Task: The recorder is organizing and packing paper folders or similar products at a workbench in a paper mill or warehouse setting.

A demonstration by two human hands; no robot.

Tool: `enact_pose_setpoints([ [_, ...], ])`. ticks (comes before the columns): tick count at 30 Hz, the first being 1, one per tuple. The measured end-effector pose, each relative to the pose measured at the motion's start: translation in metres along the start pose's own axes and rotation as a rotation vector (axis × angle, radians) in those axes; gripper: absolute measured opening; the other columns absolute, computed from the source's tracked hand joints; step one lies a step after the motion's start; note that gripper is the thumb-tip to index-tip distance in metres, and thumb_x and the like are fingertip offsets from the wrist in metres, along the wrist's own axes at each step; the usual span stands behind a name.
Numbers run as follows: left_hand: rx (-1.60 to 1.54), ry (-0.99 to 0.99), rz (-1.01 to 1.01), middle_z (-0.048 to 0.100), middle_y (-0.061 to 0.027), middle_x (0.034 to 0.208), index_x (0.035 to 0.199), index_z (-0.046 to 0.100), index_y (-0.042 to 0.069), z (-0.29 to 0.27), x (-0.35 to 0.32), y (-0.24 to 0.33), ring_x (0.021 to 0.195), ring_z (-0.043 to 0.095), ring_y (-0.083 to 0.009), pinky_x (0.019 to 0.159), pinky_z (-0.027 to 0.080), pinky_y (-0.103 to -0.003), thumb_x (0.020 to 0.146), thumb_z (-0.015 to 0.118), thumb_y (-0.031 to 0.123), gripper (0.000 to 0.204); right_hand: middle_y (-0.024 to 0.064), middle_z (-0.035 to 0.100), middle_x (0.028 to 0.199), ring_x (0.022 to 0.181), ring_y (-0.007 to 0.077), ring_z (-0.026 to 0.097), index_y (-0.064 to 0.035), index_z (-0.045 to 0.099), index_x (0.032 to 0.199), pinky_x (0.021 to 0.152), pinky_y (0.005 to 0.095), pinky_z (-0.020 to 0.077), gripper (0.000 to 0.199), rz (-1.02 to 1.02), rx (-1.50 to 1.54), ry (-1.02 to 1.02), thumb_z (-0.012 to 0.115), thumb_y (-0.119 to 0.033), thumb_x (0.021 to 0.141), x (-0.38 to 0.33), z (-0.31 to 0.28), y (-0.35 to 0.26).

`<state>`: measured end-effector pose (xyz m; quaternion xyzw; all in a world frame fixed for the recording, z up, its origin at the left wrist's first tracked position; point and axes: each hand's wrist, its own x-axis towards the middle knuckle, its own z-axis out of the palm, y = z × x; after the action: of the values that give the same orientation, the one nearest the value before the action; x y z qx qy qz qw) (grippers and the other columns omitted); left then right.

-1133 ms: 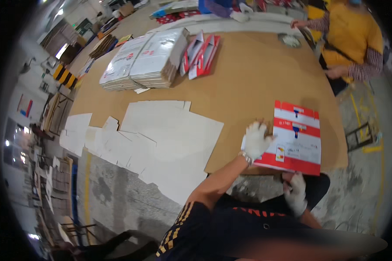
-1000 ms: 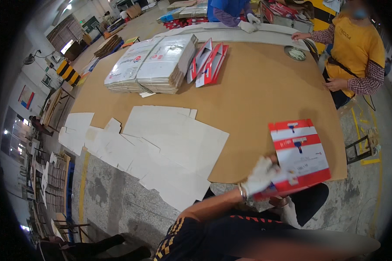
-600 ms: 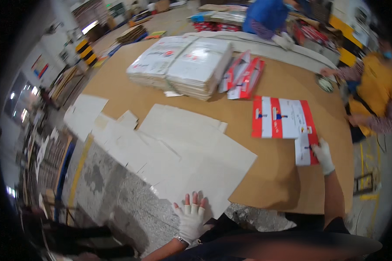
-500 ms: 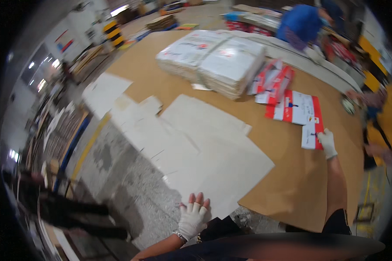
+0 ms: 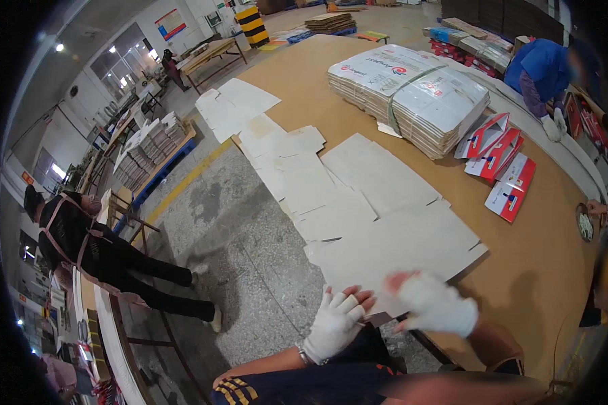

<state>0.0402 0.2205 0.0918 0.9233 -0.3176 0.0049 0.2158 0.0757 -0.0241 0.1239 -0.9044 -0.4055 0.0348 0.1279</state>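
By white cardboard (image 5: 405, 239), left fingers (image 5: 352, 308) half-curl, right fingers (image 5: 400, 281) blur, grips unclear; a dish (image 5: 581, 208) holds white bits (image 5: 586, 229).

A round white lamp (image 5: 59, 47) glows upper left, and soft shadow falls across the flat brown tabletop (image 5: 540, 250)! The white-gloved right hand (image 5: 439, 307) smears into blur, the curved fisheye rim sinking into black.

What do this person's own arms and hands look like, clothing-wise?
Both the left hand and right hand wear white gloves; the left one leaves the fingertips bare. A silvery band circles the left wrist. The dark left sleeve has yellow patches.
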Motion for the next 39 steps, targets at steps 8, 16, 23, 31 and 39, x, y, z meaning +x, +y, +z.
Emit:
enact_pose_setpoints([
  [8, -0.15, 0.384, 0.027, 0.037, -0.0174, 0.143, 0.131, 0.048, 0.004, 0.02, -0.018, 0.015, 0.127, 0.04, -0.0396, 0.103, 0.032, -0.056, 0.071, 0.077, 0.032, 0.072, 0.0078, 0.063, 0.083, 0.079, 0.0253, 0.06, -0.0069, 0.065, 0.089, 0.075, 0.0356, 0.0494, 0.017, 0.211, -0.16, 0.769, 0.059, -0.007, 0.073, -0.043, -0.038, -0.023],
  [16, 0.002, 0.135, 0.182, 0.025, -0.0197, 0.151, 0.144, 0.03, 0.007, 0.049, -0.023, 0.004, 0.14, 0.022, -0.041, 0.11, 0.021, -0.058, 0.069, 0.075, 0.04, 0.094, 0.0071, 0.061, 0.079, 0.088, 0.0289, 0.058, -0.005, 0.066, 0.072, 0.085, 0.0424, 0.0439, 0.013, 0.829, 0.195, 0.986, 0.064, 0.004, 0.064, -0.209, 0.02, -0.091],
  [23, 0.272, 0.049, 0.769, 0.046, -0.0119, 0.136, 0.129, 0.049, 0.01, 0.117, 0.05, 0.031, 0.131, 0.038, -0.0333, 0.105, 0.034, -0.05, 0.075, 0.066, 0.024, 0.058, 0.0107, 0.062, 0.082, 0.094, 0.0302, 0.059, -0.0041, 0.07, 0.078, 0.085, 0.0385, 0.0433, 0.025, 1.113, 0.424, 0.934, 0.056, 0.011, 0.064, -0.281, 0.1, -0.16],
  [31, -0.141, -0.424, 0.974, 0.058, -0.0077, 0.117, 0.103, 0.066, 0.011, 0.147, 0.104, 0.078, 0.109, 0.052, -0.0275, 0.094, 0.042, -0.041, 0.076, 0.065, 0.02, 0.029, 0.0084, 0.064, 0.09, 0.1, 0.0278, 0.056, -0.0058, 0.069, 0.078, 0.09, 0.0382, 0.0395, 0.011, 1.318, 0.393, 1.233, 0.058, -0.006, 0.074, -0.363, 0.124, -0.185],
  [39, -0.059, -0.109, 1.056, 0.061, -0.0121, 0.108, 0.098, 0.063, 0.008, 0.17, 0.089, 0.138, 0.109, 0.052, -0.0337, 0.09, 0.043, -0.044, 0.078, 0.067, 0.015, 0.022, 0.0081, 0.065, 0.09, 0.093, 0.0293, 0.06, -0.0082, 0.066, 0.097, 0.081, 0.0379, 0.0455, 0.033, 1.405, -0.087, 1.066, 0.076, -0.019, 0.068, -0.365, 0.158, -0.197],
])
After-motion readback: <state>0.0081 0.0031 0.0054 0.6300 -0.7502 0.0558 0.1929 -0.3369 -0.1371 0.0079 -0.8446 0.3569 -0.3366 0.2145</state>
